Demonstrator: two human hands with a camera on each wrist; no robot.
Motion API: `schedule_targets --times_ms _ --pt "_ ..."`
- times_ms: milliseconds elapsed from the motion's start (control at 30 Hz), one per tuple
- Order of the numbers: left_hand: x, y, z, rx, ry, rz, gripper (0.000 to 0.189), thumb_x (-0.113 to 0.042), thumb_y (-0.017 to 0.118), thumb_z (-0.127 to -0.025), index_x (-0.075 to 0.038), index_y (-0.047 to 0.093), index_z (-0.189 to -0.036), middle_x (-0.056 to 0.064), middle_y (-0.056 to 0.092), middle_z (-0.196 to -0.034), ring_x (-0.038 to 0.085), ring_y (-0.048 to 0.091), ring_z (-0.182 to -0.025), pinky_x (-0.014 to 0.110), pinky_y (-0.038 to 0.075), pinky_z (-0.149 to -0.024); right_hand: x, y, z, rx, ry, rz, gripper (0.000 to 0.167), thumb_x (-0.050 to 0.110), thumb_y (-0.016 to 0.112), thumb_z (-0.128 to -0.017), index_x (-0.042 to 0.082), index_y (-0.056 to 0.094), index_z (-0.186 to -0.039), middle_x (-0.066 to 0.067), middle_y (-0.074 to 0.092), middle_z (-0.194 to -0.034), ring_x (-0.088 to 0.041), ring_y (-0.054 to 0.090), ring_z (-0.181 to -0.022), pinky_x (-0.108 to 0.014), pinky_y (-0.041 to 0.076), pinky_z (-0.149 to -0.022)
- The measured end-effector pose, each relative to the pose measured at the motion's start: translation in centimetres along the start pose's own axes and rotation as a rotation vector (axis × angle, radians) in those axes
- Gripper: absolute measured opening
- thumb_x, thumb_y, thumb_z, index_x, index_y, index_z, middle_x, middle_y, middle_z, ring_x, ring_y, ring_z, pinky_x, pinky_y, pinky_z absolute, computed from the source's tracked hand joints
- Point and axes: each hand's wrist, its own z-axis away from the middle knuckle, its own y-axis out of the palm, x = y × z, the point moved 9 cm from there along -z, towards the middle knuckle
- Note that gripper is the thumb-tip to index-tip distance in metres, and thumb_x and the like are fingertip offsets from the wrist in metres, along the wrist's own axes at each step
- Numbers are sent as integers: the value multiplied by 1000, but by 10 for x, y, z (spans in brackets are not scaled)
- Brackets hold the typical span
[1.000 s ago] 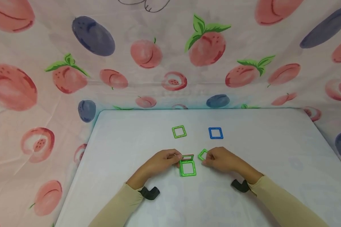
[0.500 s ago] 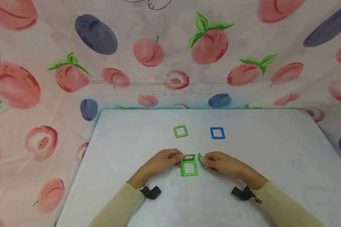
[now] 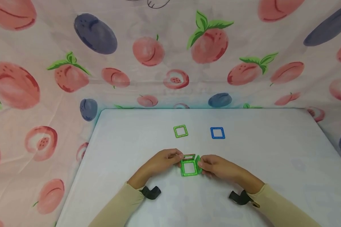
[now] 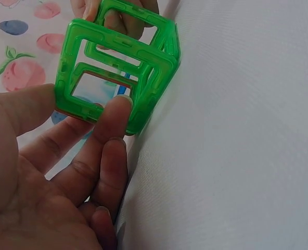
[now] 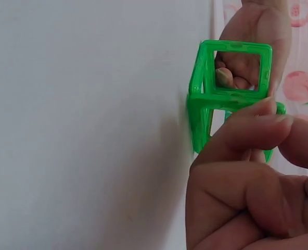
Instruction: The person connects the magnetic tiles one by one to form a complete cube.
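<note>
Head view, two hands, one green structure

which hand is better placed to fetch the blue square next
Probably the right hand: it is nearer the blue square, which lies roughly straight beyond it. The left hand is farther off, holding the green build. The right would first need to release its green panel.

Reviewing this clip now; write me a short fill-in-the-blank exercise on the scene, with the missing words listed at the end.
1. Apart from the green building-tile structure, ____ square tiles lie flat farther back on the white table.
2. Beside the flat green square tile lies one coloured ____.
3. The right hand pinches a tile coloured ____.
4. In the head view, the left hand holds the structure at its ____ side.

Missing words: two; blue; green; left.
</note>
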Motion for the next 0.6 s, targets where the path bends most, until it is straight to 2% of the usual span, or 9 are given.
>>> schedule_targets --times_ms 200,333,433,600 --pt "0 1 -2 3 10 -17 32 -44 57 -104 -21 75 -117 -3 75 -92 13 62 -96 35 44 -94 3 -7 2 -83 5 72 28 30 54 -107 3 60 -101 -12 58 -80 -19 49 -68 -26 37 -60" --pt "0 0 -2 -6 0 -9 33 -45 57 -104 -22 80 -114 -11 76 -112 9 60 -105 32 44 -95 4 -8 2 -112 16 117 26 30 53 -107 6 59 -99 -10 56 -75 -20 51 -70 -29 38 -63" --pt "0 0 -2 -14 -8 -7 33 -45 58 -103 -23 82 -103 -15 71 -125 8 60 -106 29 45 -92 6 -8 2 -137 29 162 24 28 51 -108 8 56 -98 -9 57 -74 -22 54 -71 -31 39 -68" --pt "-1 -2 -3 -26 -6 -31 40 -45 56 -104 -18 80 -86 -15 69 -130 8 58 -112 29 43 -92 10 -8 4 -170 30 219 23 27 50 -108 8 53 -96 -8 59 -72 -22 56 -69 -30 39 -65"
